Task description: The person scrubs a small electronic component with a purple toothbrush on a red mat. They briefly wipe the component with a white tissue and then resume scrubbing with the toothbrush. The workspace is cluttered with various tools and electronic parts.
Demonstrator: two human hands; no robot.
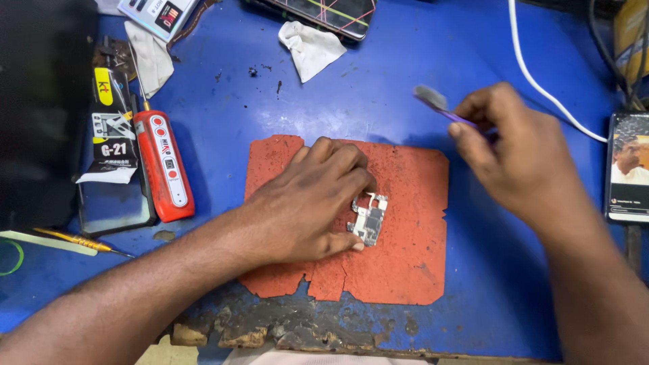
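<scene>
A small phone circuit board [368, 217] lies on an orange-red work mat [405, 250] in the middle of a blue bench. My left hand [307, 203] rests on the mat and pins the board with its fingertips and thumb. My right hand [517, 152] hovers above the mat's upper right corner, gripping a thin purple-handled brush [439, 107] whose grey head points left; the brush is blurred. Its head is well above and to the right of the board, not touching it.
A red electric screwdriver [164, 165] and a black glue tube [111, 132] lie at left beside a dark phone [115, 206]. A white tissue [309, 47], another phone [324, 13], a white cable [541, 81] and a lit phone [629, 165] at right. The bench's front edge [291, 331] is chipped.
</scene>
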